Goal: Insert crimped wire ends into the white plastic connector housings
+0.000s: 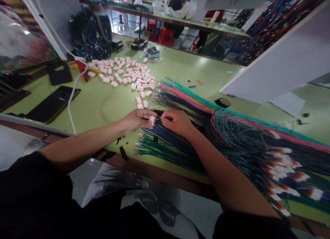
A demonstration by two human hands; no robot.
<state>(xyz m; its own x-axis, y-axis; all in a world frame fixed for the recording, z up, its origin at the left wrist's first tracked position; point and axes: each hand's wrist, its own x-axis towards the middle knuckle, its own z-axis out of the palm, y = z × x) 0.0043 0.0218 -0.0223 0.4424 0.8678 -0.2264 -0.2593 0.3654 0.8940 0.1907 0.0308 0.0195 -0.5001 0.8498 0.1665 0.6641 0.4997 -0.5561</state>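
Green-topped worktable [100, 100] is pictured in a workshop, where a person in dark clothing [175, 3] is seen beyond, near red stools [165, 36]. One white-and-orange connector [152, 121] is gripped between the thumb and fingers of the left hand [138, 121], above the table's near side. Just beside it, the right hand [178, 122] is held with fingers curled; whether a wire is pinched there cannot be told. Loose connectors [129, 74] are scattered beyond the left hand, while green wires [165, 152], pink wires [189, 100] and teal wires [197, 94] are spread toward the right, where clustered connectors [282, 167] are laid over them. A black phone [53, 104] is placed at left, and a tape roll [222, 102] is seen beyond the wires.
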